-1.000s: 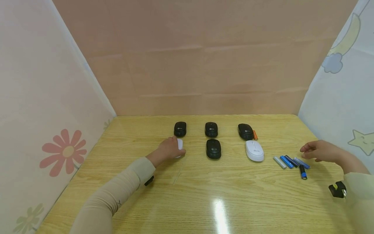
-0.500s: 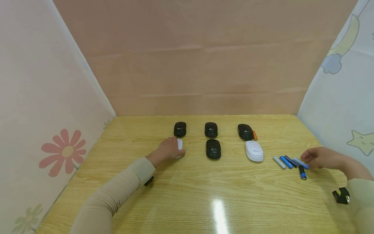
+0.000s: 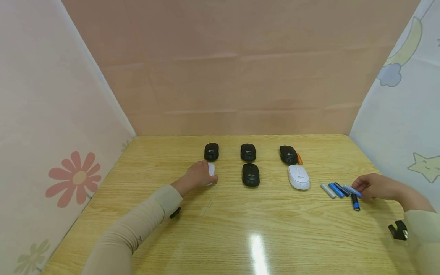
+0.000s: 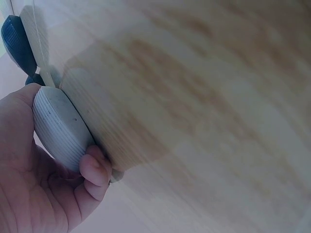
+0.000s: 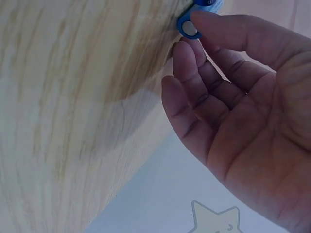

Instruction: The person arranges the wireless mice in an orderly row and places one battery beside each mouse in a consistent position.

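Observation:
My left hand (image 3: 198,175) grips a white computer mouse (image 3: 211,173) on the left of the table, thumb on one side and curled fingers on the other. In the left wrist view, the ribbed side of that mouse (image 4: 63,128) shows between thumb and fingers. At the right, my right hand (image 3: 378,187) pinches the near end of a light blue battery (image 3: 352,191). Its flat silver end (image 5: 190,28) shows beside the thumb tip in the right wrist view. Next to it lie a dark battery (image 3: 342,189), a bright blue one (image 3: 336,190), a silver one (image 3: 328,191) and a black-and-blue one (image 3: 355,202).
Black mice stand along the back: left (image 3: 211,152), middle (image 3: 248,152) and right (image 3: 288,154). Another black mouse (image 3: 251,175) sits in front of the middle one. A second white mouse (image 3: 298,177) is at right, and an orange battery (image 3: 300,159) lies behind it.
My right hand has come down and in to the light blue battery, and its thumb and fingers have closed on the battery's end. The left hand stays on the white mouse.

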Available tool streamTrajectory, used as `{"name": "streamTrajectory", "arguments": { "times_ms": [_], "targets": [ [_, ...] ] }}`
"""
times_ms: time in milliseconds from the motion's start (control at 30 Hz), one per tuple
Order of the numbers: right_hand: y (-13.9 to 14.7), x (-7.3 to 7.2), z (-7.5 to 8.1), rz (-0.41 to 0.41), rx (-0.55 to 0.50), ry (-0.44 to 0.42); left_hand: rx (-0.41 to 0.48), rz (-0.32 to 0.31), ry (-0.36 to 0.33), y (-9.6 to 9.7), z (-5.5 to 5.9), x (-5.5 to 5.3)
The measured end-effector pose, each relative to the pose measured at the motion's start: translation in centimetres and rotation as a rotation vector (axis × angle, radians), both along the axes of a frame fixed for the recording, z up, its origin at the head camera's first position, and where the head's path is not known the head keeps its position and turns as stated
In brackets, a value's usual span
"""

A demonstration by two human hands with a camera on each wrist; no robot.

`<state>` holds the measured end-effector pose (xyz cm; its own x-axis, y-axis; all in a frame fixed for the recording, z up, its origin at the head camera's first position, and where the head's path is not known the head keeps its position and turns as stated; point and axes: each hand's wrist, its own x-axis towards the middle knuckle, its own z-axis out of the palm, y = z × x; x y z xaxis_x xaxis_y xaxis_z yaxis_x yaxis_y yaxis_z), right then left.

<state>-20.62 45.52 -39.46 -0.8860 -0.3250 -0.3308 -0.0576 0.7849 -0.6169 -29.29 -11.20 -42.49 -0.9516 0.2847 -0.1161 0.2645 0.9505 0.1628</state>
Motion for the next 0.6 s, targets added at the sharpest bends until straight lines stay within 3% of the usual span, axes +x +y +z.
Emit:
{"name": "streamTrajectory", "arguments": {
  "times_ms": [333,600],
  "targets": [
    [-0.37,-0.21,-0.09,-0.045,0.033,0.004,0.002,-0.006,-0.002,-0.10,0.05,0.02],
    [-0.61,-0.34,-0.05,-0.037,0.086,0.060,-0.002,-0.012,0.007,-0.15,0.17,0.07]
  ]
}}
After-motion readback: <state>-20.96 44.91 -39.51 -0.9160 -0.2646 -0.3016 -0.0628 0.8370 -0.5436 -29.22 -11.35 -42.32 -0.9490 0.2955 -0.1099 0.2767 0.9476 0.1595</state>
